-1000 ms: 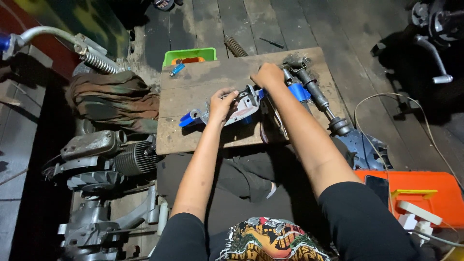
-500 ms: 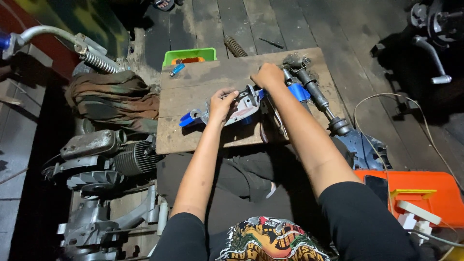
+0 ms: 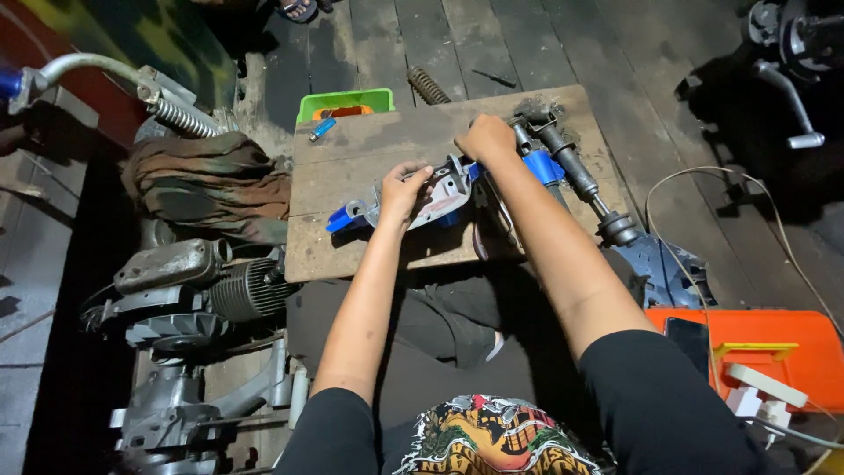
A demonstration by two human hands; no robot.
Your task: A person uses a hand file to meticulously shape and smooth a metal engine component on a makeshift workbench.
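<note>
Since a second before, almost nothing had moved: both hands stayed where they were, so the work was holding steady. The left hand [image 3: 403,189] was closed around a grey and blue metal part [image 3: 422,198] lying in the middle of the wooden tabletop [image 3: 352,158]. The right hand [image 3: 486,139], at one o'clock from it, gripped the part's far end beside a long shaft [image 3: 571,171]. A green tray [image 3: 345,102] sat at eleven o'clock, and an orange box [image 3: 774,347] at four o'clock. Nothing blocked the hands.
</note>
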